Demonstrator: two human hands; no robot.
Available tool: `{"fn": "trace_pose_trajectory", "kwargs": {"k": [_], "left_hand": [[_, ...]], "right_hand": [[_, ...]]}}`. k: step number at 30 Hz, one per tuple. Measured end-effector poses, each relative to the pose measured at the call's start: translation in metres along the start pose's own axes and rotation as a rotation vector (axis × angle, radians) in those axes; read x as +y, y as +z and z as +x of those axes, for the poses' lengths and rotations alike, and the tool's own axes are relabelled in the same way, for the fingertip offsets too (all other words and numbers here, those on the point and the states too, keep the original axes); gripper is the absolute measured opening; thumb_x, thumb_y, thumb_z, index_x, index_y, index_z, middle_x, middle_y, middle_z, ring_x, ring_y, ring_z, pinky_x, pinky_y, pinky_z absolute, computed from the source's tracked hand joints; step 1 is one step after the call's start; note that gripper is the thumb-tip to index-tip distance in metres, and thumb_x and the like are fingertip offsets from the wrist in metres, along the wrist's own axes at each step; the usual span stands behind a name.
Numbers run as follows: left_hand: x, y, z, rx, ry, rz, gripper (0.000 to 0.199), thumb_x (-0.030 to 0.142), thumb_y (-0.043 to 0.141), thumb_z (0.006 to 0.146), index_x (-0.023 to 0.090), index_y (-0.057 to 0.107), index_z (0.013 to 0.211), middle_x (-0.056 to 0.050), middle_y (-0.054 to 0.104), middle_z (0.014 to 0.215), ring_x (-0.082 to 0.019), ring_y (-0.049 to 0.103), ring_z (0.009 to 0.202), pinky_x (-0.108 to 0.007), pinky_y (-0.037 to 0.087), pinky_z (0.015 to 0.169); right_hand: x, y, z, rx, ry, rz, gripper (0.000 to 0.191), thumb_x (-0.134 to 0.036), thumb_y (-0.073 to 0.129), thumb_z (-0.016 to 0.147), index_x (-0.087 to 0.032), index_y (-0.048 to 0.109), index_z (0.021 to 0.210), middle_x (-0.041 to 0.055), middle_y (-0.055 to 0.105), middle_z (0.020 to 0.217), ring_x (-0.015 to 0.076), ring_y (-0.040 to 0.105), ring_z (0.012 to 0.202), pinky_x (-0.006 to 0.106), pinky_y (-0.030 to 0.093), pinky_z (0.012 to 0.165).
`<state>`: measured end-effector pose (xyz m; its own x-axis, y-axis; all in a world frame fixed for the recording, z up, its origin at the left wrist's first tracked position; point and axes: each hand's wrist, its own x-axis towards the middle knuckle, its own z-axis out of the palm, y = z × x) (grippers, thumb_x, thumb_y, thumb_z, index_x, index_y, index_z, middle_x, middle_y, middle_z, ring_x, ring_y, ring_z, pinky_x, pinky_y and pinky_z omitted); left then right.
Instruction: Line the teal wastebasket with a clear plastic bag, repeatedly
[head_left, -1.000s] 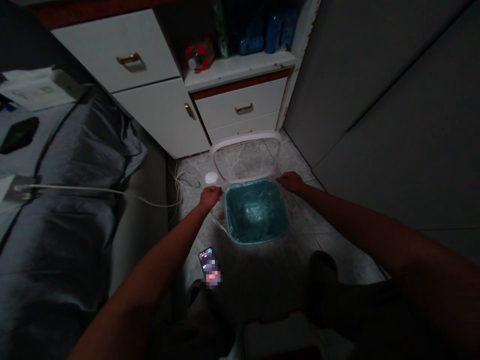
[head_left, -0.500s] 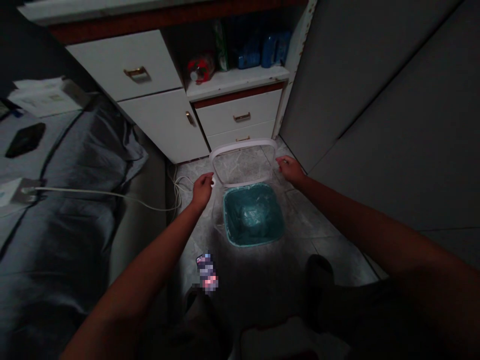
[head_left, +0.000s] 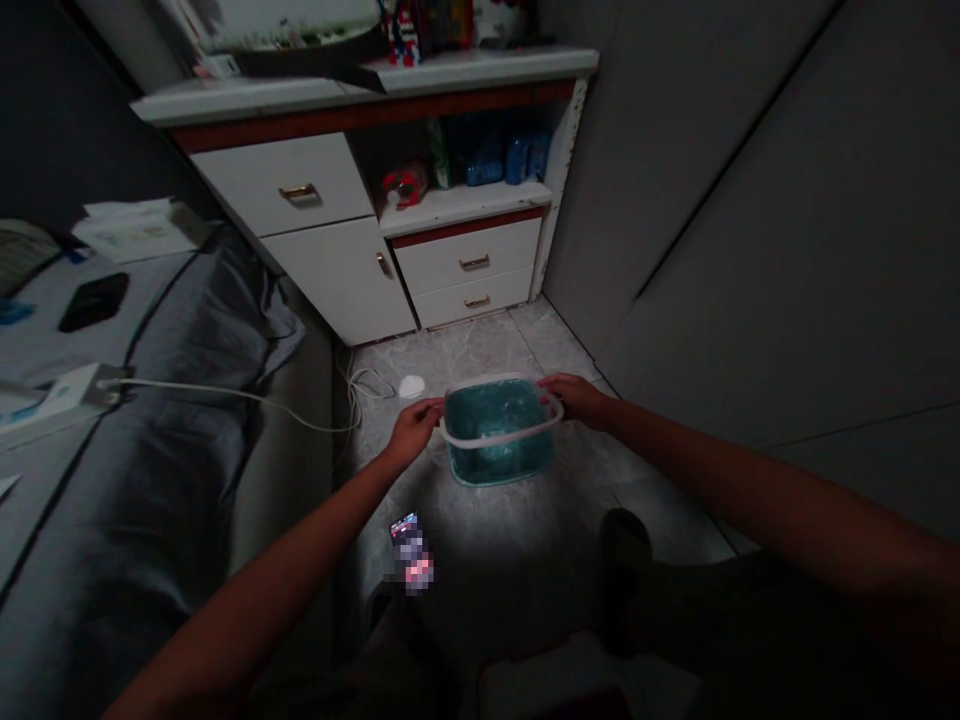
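A teal trash bin [head_left: 501, 468] stands on the floor between my hands, with what looks like a thin plastic liner inside. A pale rim ring [head_left: 510, 438] lies over its mouth, its near side crossing the opening and its far side along the back edge. My left hand [head_left: 414, 432] has its fingers closed on the ring's left side. At the right side, my right hand [head_left: 579, 398] grips the ring, with some fingertips hidden behind it.
A lit phone [head_left: 412, 552] lies on the floor near my foot. Behind the bin are a white object [head_left: 412, 386], a white cable [head_left: 358, 392] and a white cabinet [head_left: 330, 275]. A grey-covered bed [head_left: 187, 400] is at left, a grey panel [head_left: 750, 250] at right.
The ring has swung from standing up behind the bin to lying over its mouth. Both hands have moved nearer to me and onto its sides. My view has tilted up, showing the cabinet top.
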<state>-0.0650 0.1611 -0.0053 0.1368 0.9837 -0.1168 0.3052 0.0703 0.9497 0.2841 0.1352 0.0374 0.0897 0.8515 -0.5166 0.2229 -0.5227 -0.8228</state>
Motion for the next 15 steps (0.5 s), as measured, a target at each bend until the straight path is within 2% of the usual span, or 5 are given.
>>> {"fn": "trace_pose_trajectory", "kwargs": {"k": [2,5,9,11,15], "left_hand": [[-0.016,-0.001,-0.013,-0.061,0.069,0.126,0.055,0.059,0.075,0.079,0.019,0.079,0.116,-0.010,0.077,0.102,-0.023,0.070,0.088,-0.036,0.058,0.080],[-0.037,-0.006,-0.027,-0.157,0.194,0.324,0.064,0.054,0.079,0.079,0.022,0.073,0.135,-0.012,0.071,0.125,-0.024,0.069,0.102,-0.042,0.059,0.093],[-0.055,-0.016,-0.034,-0.238,0.305,0.498,0.080,0.055,0.082,0.082,0.021,0.061,0.151,-0.014,0.066,0.130,-0.029,0.063,0.120,-0.048,0.049,0.113],[-0.059,-0.019,-0.034,-0.251,0.312,0.551,0.082,0.057,0.079,0.085,0.022,0.057,0.156,-0.014,0.066,0.128,-0.029,0.062,0.121,-0.047,0.047,0.113],[-0.055,-0.020,-0.036,-0.304,0.249,0.678,0.082,0.062,0.070,0.092,0.026,0.048,0.163,-0.010,0.067,0.118,-0.027,0.065,0.113,-0.042,0.050,0.105]], "right_hand": [[0.018,0.005,-0.005,-0.011,0.036,-0.051,0.039,-0.018,0.056,0.096,-0.019,0.066,0.134,0.0060,0.075,0.096,0.0107,0.063,0.060,0.019,0.050,0.055],[0.041,0.011,-0.006,-0.007,-0.070,-0.290,0.044,-0.016,0.061,0.094,-0.020,0.068,0.138,0.0070,0.074,0.105,0.0115,0.065,0.064,0.022,0.053,0.058],[0.061,0.012,-0.002,0.116,-0.306,-0.713,0.052,-0.017,0.075,0.089,-0.023,0.070,0.140,0.0096,0.073,0.121,0.0214,0.072,0.100,0.032,0.057,0.090],[0.066,0.009,0.000,0.129,-0.333,-0.837,0.055,-0.024,0.077,0.091,-0.023,0.068,0.145,0.0114,0.072,0.122,0.0246,0.070,0.111,0.034,0.054,0.098],[0.063,0.000,-0.001,0.049,-0.265,-0.918,0.054,-0.040,0.069,0.100,-0.029,0.062,0.152,0.0104,0.073,0.122,0.0254,0.070,0.110,0.034,0.054,0.093]]}}
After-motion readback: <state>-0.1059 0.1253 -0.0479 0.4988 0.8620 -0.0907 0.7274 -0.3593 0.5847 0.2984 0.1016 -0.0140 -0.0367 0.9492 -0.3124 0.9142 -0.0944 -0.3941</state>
